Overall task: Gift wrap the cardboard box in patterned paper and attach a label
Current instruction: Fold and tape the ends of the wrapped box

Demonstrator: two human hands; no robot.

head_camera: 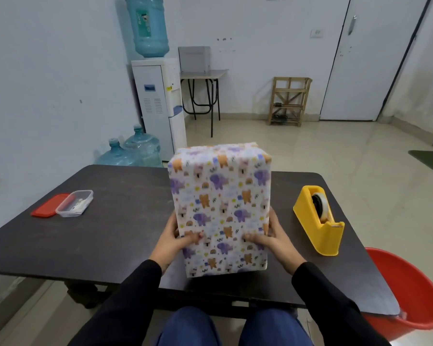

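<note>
i grip the wrapped box (220,208) from both sides over the dark table (125,221), my left hand (176,242) and right hand (273,237) with thumbs pressed on its near face.

Fingers of the left hand (171,242) and right hand (276,239) hidden behind the wrapped box (220,208), red tub (415,295) cut by the right edge, contents of the clear container (74,204) too small to tell
</note>
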